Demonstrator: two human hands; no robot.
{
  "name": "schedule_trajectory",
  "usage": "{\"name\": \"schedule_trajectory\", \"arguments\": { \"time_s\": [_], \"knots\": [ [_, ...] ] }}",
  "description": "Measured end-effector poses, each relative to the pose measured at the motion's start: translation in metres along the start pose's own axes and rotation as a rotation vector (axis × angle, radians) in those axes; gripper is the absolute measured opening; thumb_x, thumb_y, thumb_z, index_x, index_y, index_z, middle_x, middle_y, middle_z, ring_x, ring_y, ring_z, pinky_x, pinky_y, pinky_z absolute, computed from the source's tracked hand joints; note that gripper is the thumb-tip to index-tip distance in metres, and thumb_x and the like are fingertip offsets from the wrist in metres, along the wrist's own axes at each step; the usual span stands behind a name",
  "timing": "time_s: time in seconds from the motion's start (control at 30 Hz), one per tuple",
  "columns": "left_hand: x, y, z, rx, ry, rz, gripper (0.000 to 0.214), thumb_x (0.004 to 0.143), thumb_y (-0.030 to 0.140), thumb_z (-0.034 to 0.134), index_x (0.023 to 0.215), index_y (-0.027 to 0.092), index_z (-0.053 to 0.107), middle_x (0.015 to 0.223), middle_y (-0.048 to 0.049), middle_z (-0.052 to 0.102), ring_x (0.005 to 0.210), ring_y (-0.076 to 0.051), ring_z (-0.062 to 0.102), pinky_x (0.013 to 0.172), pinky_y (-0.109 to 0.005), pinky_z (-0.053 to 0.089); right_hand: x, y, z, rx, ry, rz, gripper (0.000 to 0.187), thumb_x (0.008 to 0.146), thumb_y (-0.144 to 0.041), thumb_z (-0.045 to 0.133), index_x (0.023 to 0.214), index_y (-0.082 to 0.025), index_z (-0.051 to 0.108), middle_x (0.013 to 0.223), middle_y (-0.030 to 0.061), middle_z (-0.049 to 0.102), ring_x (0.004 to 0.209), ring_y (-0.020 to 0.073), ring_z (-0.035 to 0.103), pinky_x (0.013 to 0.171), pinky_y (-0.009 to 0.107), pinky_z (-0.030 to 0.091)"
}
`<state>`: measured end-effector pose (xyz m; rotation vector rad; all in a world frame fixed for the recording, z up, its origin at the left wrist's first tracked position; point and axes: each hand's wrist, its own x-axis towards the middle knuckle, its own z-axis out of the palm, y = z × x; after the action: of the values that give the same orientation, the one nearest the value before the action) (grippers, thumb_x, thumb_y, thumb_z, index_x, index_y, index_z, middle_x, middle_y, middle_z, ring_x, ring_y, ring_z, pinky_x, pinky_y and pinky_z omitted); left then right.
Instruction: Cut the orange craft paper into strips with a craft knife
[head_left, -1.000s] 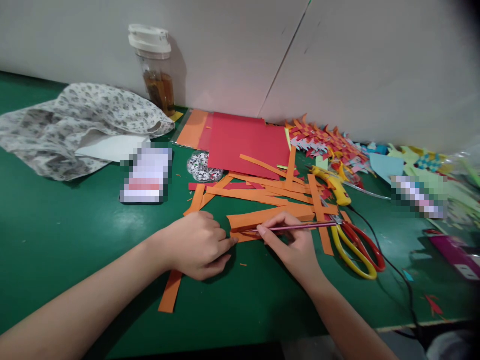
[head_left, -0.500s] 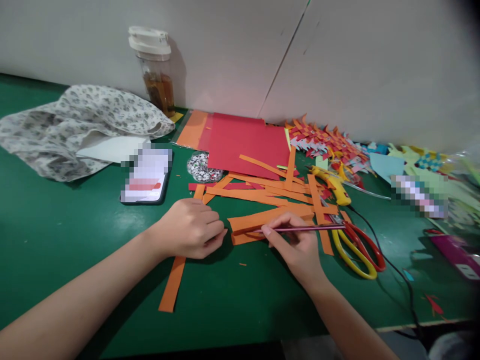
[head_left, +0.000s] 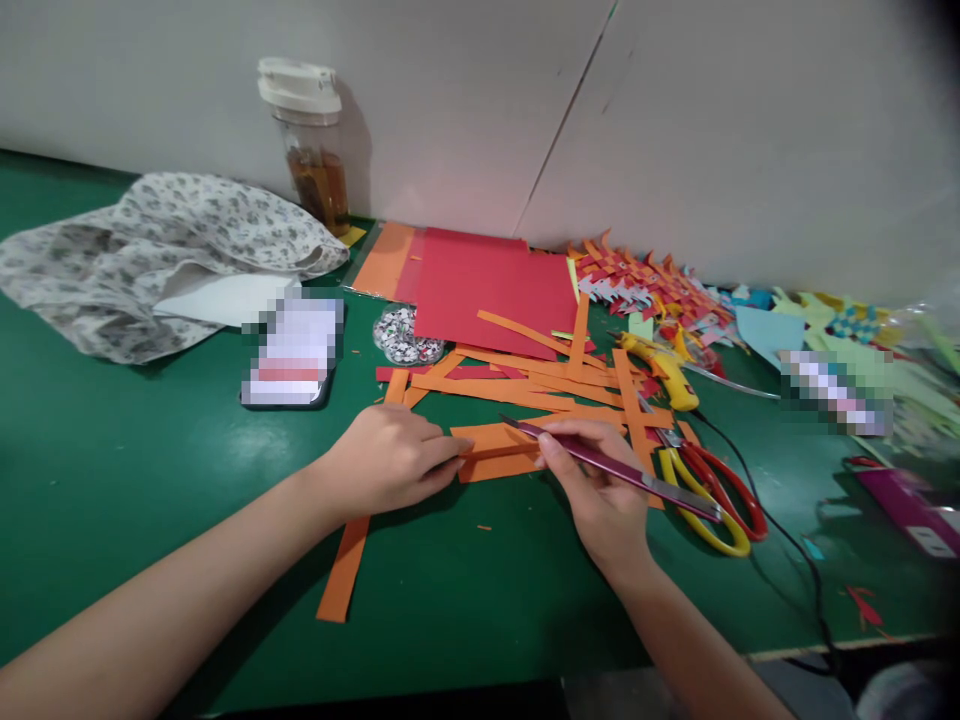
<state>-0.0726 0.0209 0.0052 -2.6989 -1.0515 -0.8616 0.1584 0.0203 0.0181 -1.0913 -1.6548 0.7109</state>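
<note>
My right hand [head_left: 600, 490] is closed around a slim purple-red craft knife [head_left: 592, 457]. Its pointed blade tip lies over a creased piece of orange paper [head_left: 495, 468]. At that paper's left end, my left hand [head_left: 401, 460] has its fingers curled, with the fingertips on the paper's edge. Under the left hand runs a long orange paper strip [head_left: 345, 575], its middle hidden. Several more orange strips [head_left: 495, 393] lie crossed just behind the hands. Scissors with red and yellow handles [head_left: 705, 500] rest beside my right hand.
A phone [head_left: 296, 355], a patterned cloth [head_left: 187, 240] and a lidded drink bottle [head_left: 307, 150] stand left. Red paper sheets [head_left: 487, 290] and a bag of googly eyes [head_left: 405, 335] lie behind. A yellow glue gun [head_left: 664, 370] trails its cord rightward, near woven paper pieces [head_left: 652, 275].
The craft knife has turned in my right hand, its tip now pointing up-left and its rear end lower. My left fingertips have moved right onto the creased orange paper.
</note>
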Motion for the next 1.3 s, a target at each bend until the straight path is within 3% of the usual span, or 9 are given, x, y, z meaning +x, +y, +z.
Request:
{"name": "schedule_trajectory", "arguments": {
  "time_s": [0.4, 0.7, 1.07, 1.3],
  "knots": [
    [-0.0001, 0.0029, 0.0002, 0.008, -0.015, 0.114, 0.024, 0.095, 0.019, 0.046, 0.088, 0.017, 0.069, 0.054, 0.0033, 0.059, 0.047, -0.011, 0.053, 0.048, -0.026, 0.036, -0.0012, 0.0042, -0.0005, -0.046, -0.031, 0.006, 0.004, 0.086, -0.021, 0.065, 0.088, -0.024, 0.066, 0.082, 0.0001, 0.068, 0.071, 0.0156, 0.067, 0.066, 0.03, 0.054],
    [-0.0024, 0.0045, 0.0009, -0.026, -0.083, 0.156, 0.02, 0.093, 0.026, 0.051, 0.089, 0.018, 0.07, 0.056, 0.0035, 0.063, 0.048, -0.013, 0.057, 0.048, -0.03, 0.035, 0.0003, 0.0007, 0.0003, -0.062, -0.045, 0.018, 0.003, 0.086, -0.021, 0.065, 0.086, -0.024, 0.066, 0.079, -0.0009, 0.067, 0.067, 0.0137, 0.065, 0.065, 0.028, 0.053],
    [-0.0005, 0.0074, -0.0011, -0.127, -0.141, 0.062, 0.024, 0.089, 0.026, 0.05, 0.092, 0.021, 0.073, 0.056, 0.002, 0.065, 0.048, -0.015, 0.059, 0.047, -0.03, 0.037, -0.0002, 0.0018, -0.0006, -0.061, -0.052, 0.02, 0.004, 0.086, -0.02, 0.065, 0.086, -0.024, 0.066, 0.079, -0.0015, 0.067, 0.066, 0.0129, 0.065, 0.063, 0.026, 0.053],
    [-0.0007, 0.0049, 0.0, -0.083, -0.093, 0.074, 0.022, 0.091, 0.029, 0.051, 0.091, 0.022, 0.072, 0.055, 0.0034, 0.063, 0.047, -0.014, 0.058, 0.048, -0.029, 0.038, -0.0009, 0.0022, -0.0005, -0.043, -0.022, 0.005, 0.003, 0.086, -0.02, 0.064, 0.086, -0.024, 0.065, 0.08, -0.0008, 0.066, 0.067, 0.0134, 0.064, 0.064, 0.027, 0.053]
  ]
}}
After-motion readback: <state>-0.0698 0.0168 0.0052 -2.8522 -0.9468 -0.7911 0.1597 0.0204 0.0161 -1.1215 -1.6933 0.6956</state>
